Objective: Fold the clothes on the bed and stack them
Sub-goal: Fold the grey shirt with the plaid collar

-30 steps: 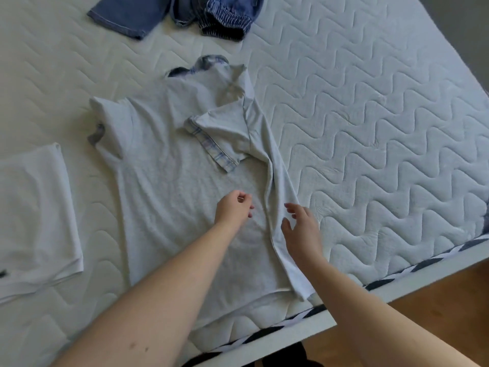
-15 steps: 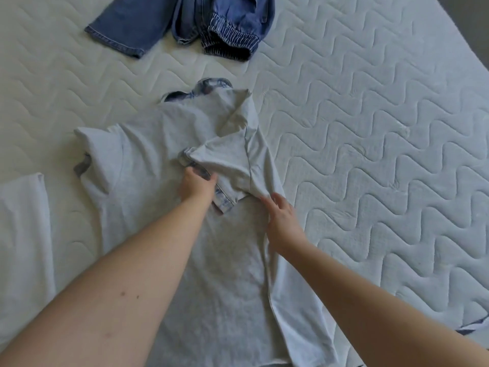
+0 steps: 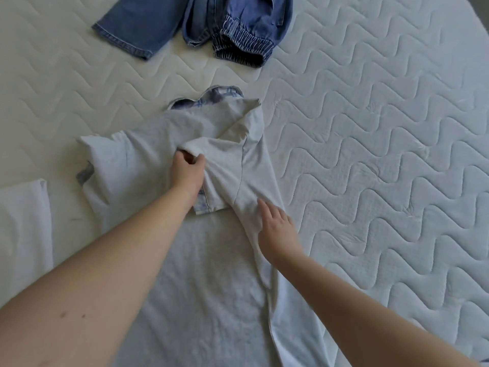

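Observation:
A light grey T-shirt (image 3: 211, 274) with plaid-trimmed collar and cuffs lies flat on the white quilted mattress (image 3: 370, 181). Its right side is folded inward, and the right sleeve (image 3: 225, 165) lies across the chest. My left hand (image 3: 188, 172) grips the edge of that sleeve, fingers curled into the fabric. My right hand (image 3: 276, 229) rests flat, fingers spread, on the folded right edge of the shirt just below the sleeve. The shirt's left sleeve (image 3: 105, 160) still sticks out to the left.
Blue denim trousers (image 3: 201, 22) lie crumpled at the far side of the mattress. A folded white garment (image 3: 23, 221) sits at the left edge. Bare mattress stretches to the right of the shirt.
Both hands moved up from the shirt's lower part to the sleeve. My left hand took hold of the sleeve's edge, and my right hand opened flat on the fold. The view shifted forward.

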The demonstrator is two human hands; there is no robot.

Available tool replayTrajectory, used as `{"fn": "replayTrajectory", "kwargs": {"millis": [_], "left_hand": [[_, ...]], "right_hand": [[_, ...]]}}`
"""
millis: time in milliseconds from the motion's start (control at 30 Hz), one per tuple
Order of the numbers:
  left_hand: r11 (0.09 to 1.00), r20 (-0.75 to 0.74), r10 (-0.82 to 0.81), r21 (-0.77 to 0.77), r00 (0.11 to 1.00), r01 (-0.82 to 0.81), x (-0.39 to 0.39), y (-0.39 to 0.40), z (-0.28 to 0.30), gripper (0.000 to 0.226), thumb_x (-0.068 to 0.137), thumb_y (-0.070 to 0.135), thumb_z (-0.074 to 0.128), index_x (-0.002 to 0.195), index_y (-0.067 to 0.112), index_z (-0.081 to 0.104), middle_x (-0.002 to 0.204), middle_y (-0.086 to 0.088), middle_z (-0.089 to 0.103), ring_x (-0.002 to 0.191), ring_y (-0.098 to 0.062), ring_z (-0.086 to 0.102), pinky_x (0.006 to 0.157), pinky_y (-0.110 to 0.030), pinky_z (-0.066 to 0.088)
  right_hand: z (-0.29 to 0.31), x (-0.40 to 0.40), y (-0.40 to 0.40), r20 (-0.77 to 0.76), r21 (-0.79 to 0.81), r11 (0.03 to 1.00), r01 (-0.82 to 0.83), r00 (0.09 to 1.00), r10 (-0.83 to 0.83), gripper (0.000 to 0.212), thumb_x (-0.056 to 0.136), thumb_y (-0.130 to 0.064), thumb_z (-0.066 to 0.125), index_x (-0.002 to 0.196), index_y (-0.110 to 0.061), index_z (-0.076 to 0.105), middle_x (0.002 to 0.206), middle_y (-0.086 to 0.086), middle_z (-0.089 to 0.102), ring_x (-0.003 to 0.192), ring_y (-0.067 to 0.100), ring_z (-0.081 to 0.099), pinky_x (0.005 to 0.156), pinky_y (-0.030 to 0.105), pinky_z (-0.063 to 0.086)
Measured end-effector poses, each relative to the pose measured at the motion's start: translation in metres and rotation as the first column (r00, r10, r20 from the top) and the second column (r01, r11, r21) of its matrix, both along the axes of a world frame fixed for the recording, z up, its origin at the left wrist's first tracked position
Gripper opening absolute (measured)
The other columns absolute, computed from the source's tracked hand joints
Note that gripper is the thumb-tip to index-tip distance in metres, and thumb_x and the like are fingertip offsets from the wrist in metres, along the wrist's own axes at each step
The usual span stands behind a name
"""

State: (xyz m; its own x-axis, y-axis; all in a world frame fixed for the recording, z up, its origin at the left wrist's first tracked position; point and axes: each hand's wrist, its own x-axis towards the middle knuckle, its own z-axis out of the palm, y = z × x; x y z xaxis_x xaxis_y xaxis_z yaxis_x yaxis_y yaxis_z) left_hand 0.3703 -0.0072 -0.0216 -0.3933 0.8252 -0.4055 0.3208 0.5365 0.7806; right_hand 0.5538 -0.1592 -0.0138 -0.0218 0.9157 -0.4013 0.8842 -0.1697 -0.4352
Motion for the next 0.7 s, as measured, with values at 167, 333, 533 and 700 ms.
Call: {"fn": "replayTrajectory", "kwargs": {"millis": [167, 333, 533, 700], "left_hand": [[0.993, -0.036, 0.019, 0.117, 0.999, -0.015, -0.021, -0.007, 0.000, 0.043, 0.084, 0.020, 0.073, 0.120, 0.017, 0.050, 0.103, 0.007, 0.060, 0.086, -0.004, 0.060, 0.069, -0.005, 0.042], [0.985, 0.085, 0.024, -0.173, 0.996, -0.009, -0.019, -0.035, -0.019, 0.051, 0.080, 0.025, 0.079, 0.122, 0.017, 0.052, 0.106, 0.007, 0.060, 0.099, -0.018, 0.061, 0.075, -0.024, 0.049], [0.953, 0.167, -0.094, -0.271, 0.981, 0.138, -0.007, -0.044, -0.021, 0.056, 0.079, 0.031, 0.079, 0.125, 0.011, 0.055, 0.120, -0.001, 0.062, 0.103, -0.021, 0.060, 0.082, -0.031, 0.049], [0.995, -0.367, -0.083, -0.086, 0.927, 0.055, 0.004, -0.024, 0.007, 0.075, 0.075, 0.033, 0.076, 0.138, 0.021, 0.038, 0.135, -0.011, 0.045, 0.120, -0.032, 0.049, 0.096, -0.043, 0.045]], "right_hand": [[-0.011, 0.000, -0.001, 0.104, -0.013, 0.990, -0.141, 0.984, 0.142, 0.065, 0.094, -0.021, 0.043, 0.154, -0.023, 0.017, 0.162, 0.000, 0.015, 0.149, 0.022, 0.008, 0.121, 0.037, 0.008], [-0.014, 0.010, -0.004, 0.138, -0.076, 0.986, -0.149, 0.978, 0.159, 0.062, 0.098, -0.033, 0.042, 0.153, -0.026, 0.016, 0.163, -0.002, 0.004, 0.150, 0.023, 0.001, 0.121, 0.043, 0.007], [-0.016, 0.022, -0.004, 0.159, -0.112, 0.992, -0.066, 0.984, 0.083, 0.060, 0.100, -0.039, 0.036, 0.154, -0.030, 0.013, 0.164, -0.004, 0.002, 0.150, 0.023, 0.001, 0.121, 0.042, 0.005], [-0.013, 0.023, 0.008, 0.122, -0.076, 0.996, -0.043, 0.991, 0.052, 0.057, 0.097, -0.037, 0.041, 0.150, -0.028, 0.025, 0.160, -0.003, 0.018, 0.147, 0.023, 0.013, 0.119, 0.039, 0.012]]}}
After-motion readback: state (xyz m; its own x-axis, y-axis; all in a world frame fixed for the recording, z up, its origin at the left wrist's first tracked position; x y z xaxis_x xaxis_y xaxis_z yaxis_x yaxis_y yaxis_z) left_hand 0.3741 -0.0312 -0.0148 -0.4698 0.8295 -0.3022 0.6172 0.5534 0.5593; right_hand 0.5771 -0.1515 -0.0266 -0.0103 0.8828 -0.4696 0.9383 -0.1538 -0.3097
